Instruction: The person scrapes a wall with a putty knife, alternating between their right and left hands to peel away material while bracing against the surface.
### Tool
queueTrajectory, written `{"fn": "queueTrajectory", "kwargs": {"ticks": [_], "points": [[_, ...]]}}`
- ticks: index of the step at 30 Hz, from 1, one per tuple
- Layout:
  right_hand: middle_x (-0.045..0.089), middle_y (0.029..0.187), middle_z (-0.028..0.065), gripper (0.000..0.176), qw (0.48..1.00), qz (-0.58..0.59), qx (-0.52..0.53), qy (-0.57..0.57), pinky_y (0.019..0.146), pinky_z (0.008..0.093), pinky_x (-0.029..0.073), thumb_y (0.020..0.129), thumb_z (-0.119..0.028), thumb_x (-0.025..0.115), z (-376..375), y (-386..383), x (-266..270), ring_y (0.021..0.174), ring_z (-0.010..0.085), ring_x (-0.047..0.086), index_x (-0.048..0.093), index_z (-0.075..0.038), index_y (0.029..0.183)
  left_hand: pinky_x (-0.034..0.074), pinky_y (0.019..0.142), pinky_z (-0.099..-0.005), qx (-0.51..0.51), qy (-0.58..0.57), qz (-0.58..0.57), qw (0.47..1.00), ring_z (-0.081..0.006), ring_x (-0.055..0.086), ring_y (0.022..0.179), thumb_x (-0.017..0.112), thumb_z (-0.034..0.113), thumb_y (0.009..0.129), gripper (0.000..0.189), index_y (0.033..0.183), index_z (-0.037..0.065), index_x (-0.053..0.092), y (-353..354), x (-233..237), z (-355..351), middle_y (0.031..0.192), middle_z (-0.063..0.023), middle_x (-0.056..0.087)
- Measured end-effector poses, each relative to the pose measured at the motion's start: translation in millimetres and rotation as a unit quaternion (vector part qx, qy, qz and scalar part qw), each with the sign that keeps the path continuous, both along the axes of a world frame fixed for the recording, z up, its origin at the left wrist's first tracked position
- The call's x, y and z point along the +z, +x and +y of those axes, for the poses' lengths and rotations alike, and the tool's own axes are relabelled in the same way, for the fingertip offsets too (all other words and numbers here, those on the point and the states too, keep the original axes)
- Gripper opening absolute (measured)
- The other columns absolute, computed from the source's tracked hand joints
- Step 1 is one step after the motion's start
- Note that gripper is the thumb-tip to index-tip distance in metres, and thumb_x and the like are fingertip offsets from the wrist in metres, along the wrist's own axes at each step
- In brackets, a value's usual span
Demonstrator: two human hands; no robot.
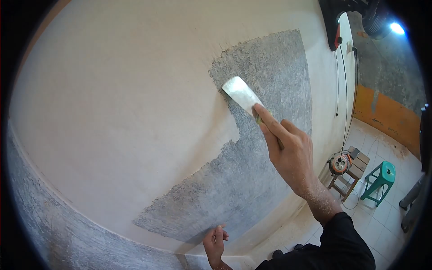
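1. The right hand [292,148] is closed firmly around the handle of a flat metal scraper with a broad, shiny blade [243,95]; the index finger lies extended along it toward the blade. Most of the handle is hidden by the hand.
2. The scraper slants up and to the left in the view, its wide end over the left border of a rough, bare grey patch [279,67], where this meets the smooth cream coating of the wall [112,90]. Whether the blade's edge presses on the surface cannot be told.
3. The left hand [214,243] is lower down, near the bottom edge of the grey patch, with its fingers loosely bent. It is not clear whether they pinch anything or touch the wall.
4. Pale specks of dust cover the right wrist and forearm, below a black sleeve [344,238].
5. At the right, an orange-and-black round cable reel [339,163] is at a small brown wooden stool [358,165], near a green plastic stool [385,172] on a pale tiled floor [378,227].
6. A black lamp [377,20] shines at the upper right.
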State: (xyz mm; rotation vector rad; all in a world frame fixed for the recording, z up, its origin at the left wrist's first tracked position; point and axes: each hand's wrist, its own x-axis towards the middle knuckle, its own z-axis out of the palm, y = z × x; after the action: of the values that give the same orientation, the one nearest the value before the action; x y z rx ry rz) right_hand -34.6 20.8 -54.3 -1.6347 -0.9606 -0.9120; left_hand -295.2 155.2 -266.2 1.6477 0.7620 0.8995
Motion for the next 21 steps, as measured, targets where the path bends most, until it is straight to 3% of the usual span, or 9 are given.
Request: {"fn": "queueTrajectory", "kwargs": {"ticks": [5,9,13,17,21], "points": [[0.047,0.055,0.0011,0.032,0.997,-0.07,-0.029,-0.004,0.038,0.0297,0.03,0.099,-0.026,0.056,-9.6,5.7,60.0,0.041,0.0093,0.04,0.062,-0.017,0.129,0.047,0.056,-0.0253,0.015,-0.014,0.047,0.999,-0.0115,0.056,0.057,0.053,0.025,0.099,0.036,0.101,-0.008,0.067,-4.9,0.2,-5.5,0.066,-0.0065,0.061],[0.049,0.056,0.0028,0.03,0.999,-0.008,-0.019,-0.044,0.038,0.0302,0.03,0.1,-0.026,0.055,-8.0,-7.2,32.4,0.042,0.0098,0.042,0.063,-0.016,0.126,0.047,0.056,-0.0251,0.014,-0.014,0.043,0.999,-0.011,0.055,0.057,0.053,0.025,0.099,0.036,0.101,-0.008,0.067,-4.8,-6.4,-1.9,0.066,-0.0062,0.061],[0.049,0.056,0.0036,0.031,0.998,-0.053,-0.033,-0.025,0.037,0.0295,0.03,0.099,-0.025,0.056,-13.6,-6.4,61.8,0.04,0.0096,0.041,0.062,-0.016,0.128,0.047,0.057,-0.0248,0.008,-0.009,0.057,0.998,-0.0109,0.056,0.058,0.054,0.024,0.1,0.034,0.102,-0.007,0.068,-3.6,5.6,3.1,0.066,-0.0063,0.061],[0.051,0.057,0.0041,0.031,0.998,-0.041,-0.027,-0.047,0.035,0.0278,0.031,0.098,-0.024,0.057,-6.5,-14.0,20.0,0.039,0.0093,0.041,0.061,-0.017,0.129,0.046,0.057,-0.0247,0.0,-0.004,0.068,0.998,-0.0109,0.056,0.059,0.054,0.022,0.1,0.032,0.102,-0.007,0.068,-1.8,5.6,5.7,0.066,-0.0066,0.062],[0.052,0.058,0.0047,0.03,0.995,-0.062,-0.055,-0.056,0.035,0.0272,0.031,0.098,-0.023,0.057,-17.0,-20.5,54.3,0.039,0.0097,0.042,0.061,-0.017,0.128,0.047,0.057,-0.0245,-0.01,-0.005,0.052,0.999,-0.0106,0.056,0.059,0.054,0.021,0.1,0.032,0.103,-0.007,0.068,-2.7,4.5,10.6,0.067,-0.0068,0.062]]}}
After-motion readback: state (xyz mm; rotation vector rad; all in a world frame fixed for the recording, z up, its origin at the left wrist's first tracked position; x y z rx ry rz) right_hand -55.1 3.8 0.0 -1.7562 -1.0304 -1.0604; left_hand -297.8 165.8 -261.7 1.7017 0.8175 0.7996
